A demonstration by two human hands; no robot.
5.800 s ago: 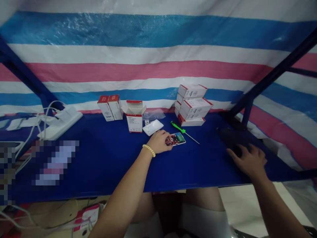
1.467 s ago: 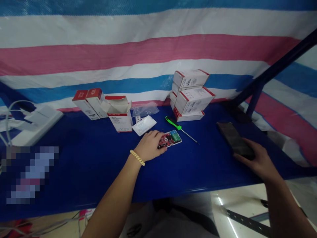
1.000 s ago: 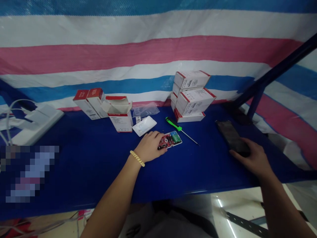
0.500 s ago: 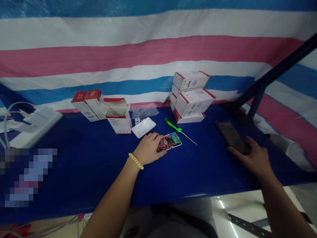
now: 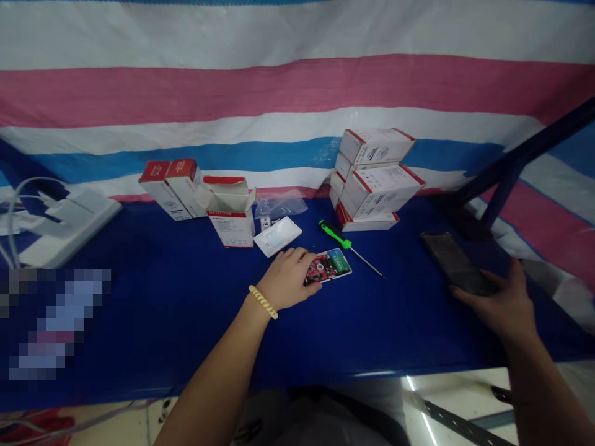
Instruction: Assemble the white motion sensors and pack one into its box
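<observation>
My left hand [image 5: 289, 279], with a yellow coiled band at its wrist, is closed over the left end of a small red circuit board [image 5: 328, 267] set in a white casing on the blue table. A green label shows on the board's right part. Off to the right, my right hand [image 5: 504, 303] has thumb and a finger on either side of the near end of a dark smartphone [image 5: 458, 263], with another finger raised. Just beyond the board lie a white plastic cover [image 5: 277, 236] and a green-and-black screwdriver [image 5: 346, 241].
An open red-and-white box [image 5: 231, 226] stands beside two closed boxes [image 5: 170, 189] at the back. More boxes [image 5: 379, 186] are stacked behind the screwdriver. A clear plastic bag [image 5: 281, 203] lies behind the cover. On the left sits a white power strip [image 5: 69, 226] with cables.
The view has shifted, so most things appear farther right. One finger of my right hand has lifted from the smartphone. My left hand stays on the circuit board.
</observation>
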